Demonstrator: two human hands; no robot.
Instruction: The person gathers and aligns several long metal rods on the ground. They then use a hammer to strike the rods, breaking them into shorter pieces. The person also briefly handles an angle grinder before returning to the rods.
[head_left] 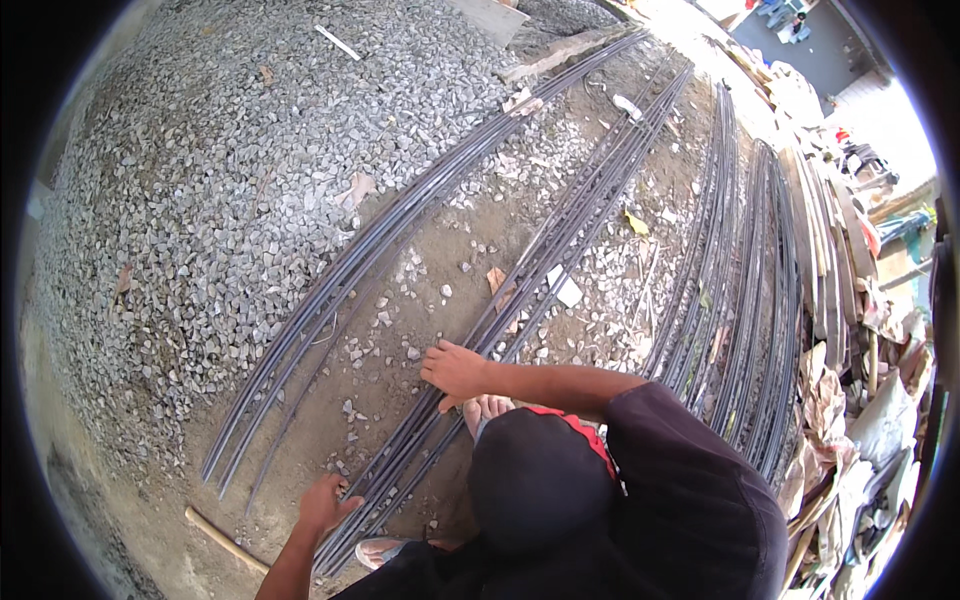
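Note:
Long dark steel rods (535,255) lie in a bundle running diagonally away from me. My right hand (455,370) is closed over this bundle near the middle of the view, fingers curled at its left side. Lower left, my left hand (330,502) rests at the bundle's left edge, fingers slightly apart and thumb reaching onto the rods. A bare foot in a sandal (380,550) shows beside the lower rods; more toes (486,408) appear below my right hand, partly hidden by dark clothing with red trim.
Separate rod bundles lie left (385,235) and right (750,300). A gravel pile (200,200) covers the upper left. A wooden handle (225,535) lies lower left. Planks (825,230), crumpled sacks and debris line the right side, beside a bright opening at the top right.

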